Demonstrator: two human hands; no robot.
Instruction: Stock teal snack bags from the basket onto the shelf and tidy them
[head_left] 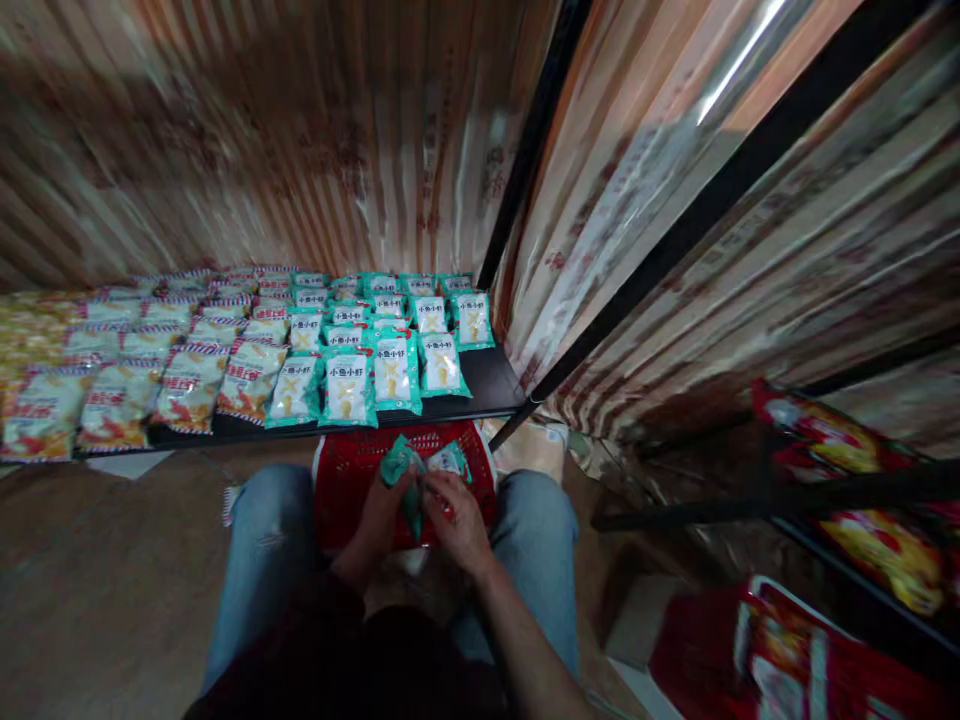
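Observation:
My left hand [382, 505] and my right hand [459, 515] meet over a red plastic basket [352, 480] between my knees. Both are closed on a teal snack packet [403, 478] held between them. Another teal packet [450, 460] lies in the basket just beyond my right hand. On the low black shelf [491, 385] ahead, rows of teal snack packets [375, 370] lie flat on the right side. Red-and-white snack packets [187, 385] fill the shelf's left side.
Corrugated cardboard walls rise behind and to the right of the shelf. A black shelf post [675, 240] slants across the right. Red and yellow snack bags [862, 500] sit on racks at the right. The brown floor [97, 580] lies to my left.

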